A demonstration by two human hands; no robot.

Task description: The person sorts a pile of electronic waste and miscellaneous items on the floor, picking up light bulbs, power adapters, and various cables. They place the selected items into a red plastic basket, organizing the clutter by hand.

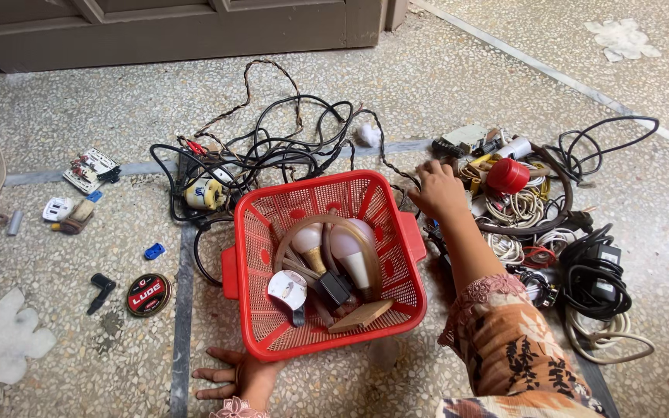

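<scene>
Reaching toward two o'clock, the right hand [437,190] spreads open fingers over limp, tangle-prone cables [514,207]; the left hand [235,377] lies flat, steadying the light red plastic basket [412,236].

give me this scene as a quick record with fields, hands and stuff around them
setting: speckled stone floor
left hand: flat on the floor, at the near edge of the red basket
right hand: reaching into the pile of cables, right of the basket
basket contents: two bulbs, a hose loop, a wooden block
left of basket: tangled black wires, round tin
</scene>
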